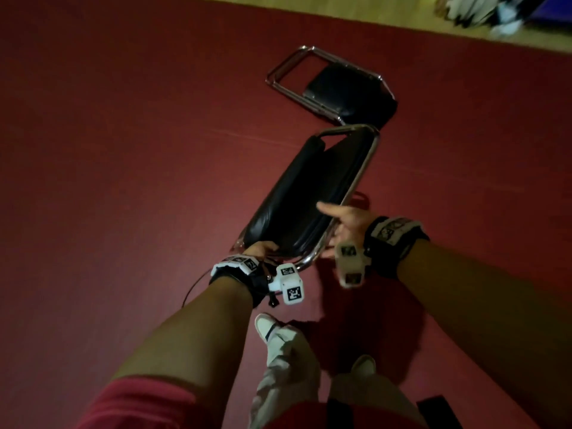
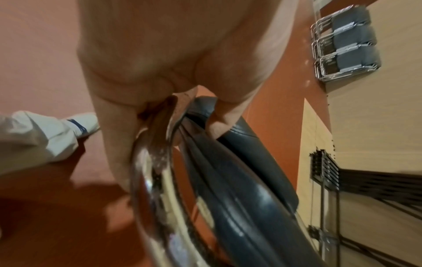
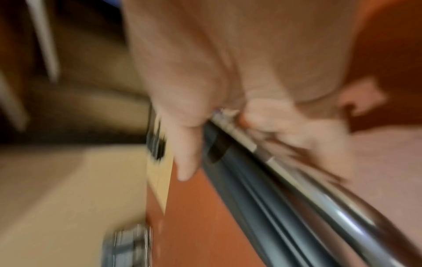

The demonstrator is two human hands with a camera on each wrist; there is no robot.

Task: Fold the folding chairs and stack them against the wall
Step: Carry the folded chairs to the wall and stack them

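From the head view, a folded chair [image 1: 309,196] with a black padded seat and chrome tube frame is held above the red floor [image 1: 108,150]. Its long axis runs from the grips near the person up and away to the right, the far end pointing toward a second folded chair [image 1: 337,91] lying flat on the floor beyond it. The left hand [image 1: 258,248] holds the near left corner, fingers curled under the pad. The right hand [image 1: 346,224] holds the right frame tube, thumb stretched over the pad. Below the grips, a white shoe [image 1: 266,325] stands on the floor.

In the left wrist view, the left hand [image 2: 160,72] wraps the chrome tube [image 2: 150,180], its thumb pressed on the dark pad [image 2: 239,171]; the chair extends down and away from the grip. Far beyond, stacked folded chairs [image 2: 347,45] lean at a pale wall [image 2: 376,117].

The right wrist view is blurred: the right hand [image 3: 239,72] is closed round the frame tube [image 3: 308,189], which runs away from the grip toward the lower right.
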